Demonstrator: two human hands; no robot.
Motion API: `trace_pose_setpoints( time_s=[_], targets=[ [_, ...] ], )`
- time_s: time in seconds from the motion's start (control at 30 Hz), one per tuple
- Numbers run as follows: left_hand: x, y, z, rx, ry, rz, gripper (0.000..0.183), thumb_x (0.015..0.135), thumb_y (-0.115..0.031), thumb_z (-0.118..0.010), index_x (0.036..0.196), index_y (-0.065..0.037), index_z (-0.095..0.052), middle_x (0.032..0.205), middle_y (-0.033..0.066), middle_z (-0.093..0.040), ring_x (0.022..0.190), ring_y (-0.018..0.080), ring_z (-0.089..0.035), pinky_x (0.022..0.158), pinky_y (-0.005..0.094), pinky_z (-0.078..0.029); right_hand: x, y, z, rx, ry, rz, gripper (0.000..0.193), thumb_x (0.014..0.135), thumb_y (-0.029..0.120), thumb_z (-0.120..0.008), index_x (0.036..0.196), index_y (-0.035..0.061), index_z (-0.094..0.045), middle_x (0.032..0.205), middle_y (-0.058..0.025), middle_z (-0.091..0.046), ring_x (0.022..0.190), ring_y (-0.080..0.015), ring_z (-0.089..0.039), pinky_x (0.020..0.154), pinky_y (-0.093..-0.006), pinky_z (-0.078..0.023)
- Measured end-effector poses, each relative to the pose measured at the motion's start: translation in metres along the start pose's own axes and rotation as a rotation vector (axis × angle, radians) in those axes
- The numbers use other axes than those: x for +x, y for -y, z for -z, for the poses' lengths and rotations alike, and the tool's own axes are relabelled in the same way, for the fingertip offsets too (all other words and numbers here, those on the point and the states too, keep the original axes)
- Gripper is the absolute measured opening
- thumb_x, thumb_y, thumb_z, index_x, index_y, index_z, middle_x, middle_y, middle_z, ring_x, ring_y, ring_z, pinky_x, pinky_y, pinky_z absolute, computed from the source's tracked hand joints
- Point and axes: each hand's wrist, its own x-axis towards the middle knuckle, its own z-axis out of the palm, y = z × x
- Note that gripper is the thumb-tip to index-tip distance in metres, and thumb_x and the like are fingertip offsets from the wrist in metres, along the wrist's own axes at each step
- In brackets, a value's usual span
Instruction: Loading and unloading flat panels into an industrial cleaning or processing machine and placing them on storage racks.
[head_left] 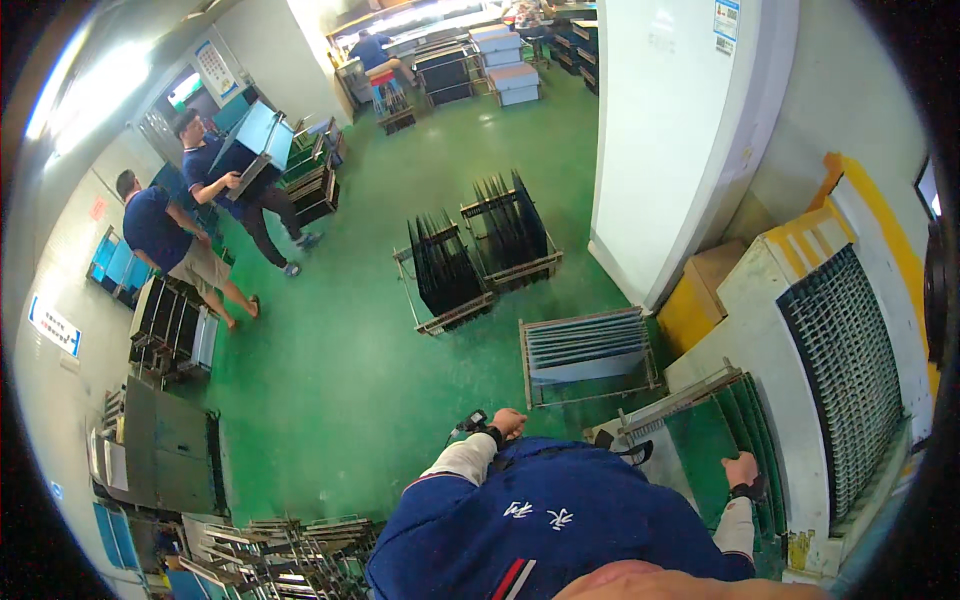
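My right hand (741,468) is closed on the upper edge of a green panel (697,440), among several such thin boards standing in a rack (675,403) at my right side. My left hand (510,423) is curled into a loose fist in front of my body, and nothing sticks out of it. A dark band with a small device (471,421) sits at the left wrist. Just ahead of me stands a metal rack (590,357) of upright bluish-grey panels. The lower part of the panel in my right hand is hidden.
Two racks of black panels (440,265) stand ahead on the green floor. A white pillar (665,150) and a machine with a meshed side (850,370) are at right. At left, one person carries a loaded rack (255,150); another stands beside stacked racks (170,325). Metal frames (290,560) lie lower left.
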Motion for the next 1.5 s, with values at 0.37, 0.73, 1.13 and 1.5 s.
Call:
trace_pose_setpoints(
  time_s=[0.37,0.73,1.13,1.5],
  targets=[
    [-0.014,-0.014,0.001,0.101,-0.006,0.016,0.015,0.081,-0.021,-0.059,0.075,-0.007,-0.056,0.061,0.0012,-0.056,0.046,0.0089,-0.05,0.038,0.0248,-0.039,0.0,0.001,-0.001,-0.116,0.005,-0.006,0.054,0.071,0.023,-0.075,0.115,-0.0036,-0.059,0.117,-0.0233,-0.058,0.11,-0.0362,-0.056,0.091,-0.0435,-0.045],
    [-0.013,-0.014,0.011,0.171,-0.035,0.002,0.023,0.081,-0.025,-0.062,0.074,-0.003,-0.063,0.059,0.0061,-0.061,0.043,0.0157,-0.054,0.038,0.0302,-0.042,-0.006,0.002,0.003,-0.02,0.026,0.003,0.041,0.067,0.019,-0.076,0.1,-0.0031,-0.066,0.097,-0.0241,-0.065,0.092,-0.0389,-0.062,0.079,-0.0454,-0.048],
    [-0.018,-0.02,0.01,0.153,-0.039,0.011,0.021,0.083,-0.023,-0.062,0.081,-0.002,-0.062,0.063,0.0051,-0.06,0.044,0.0125,-0.053,0.037,0.0276,-0.04,0.01,-0.037,-0.026,-0.091,-0.058,0.004,0.037,0.067,0.019,-0.076,0.095,-0.0035,-0.067,0.093,-0.0251,-0.066,0.089,-0.04,-0.062,0.077,-0.0456,-0.048],
    [-0.003,-0.007,0.021,0.296,-0.022,-0.019,0.027,0.082,-0.029,-0.06,0.075,-0.003,-0.063,0.061,0.0056,-0.061,0.042,0.0153,-0.054,0.04,0.0311,-0.042,0.005,-0.001,-0.01,-0.148,-0.06,-0.086,0.045,0.065,0.023,-0.078,0.099,-0.003,-0.065,0.102,-0.0241,-0.064,0.096,-0.0397,-0.06,0.082,-0.0452,-0.048]
  ],
)
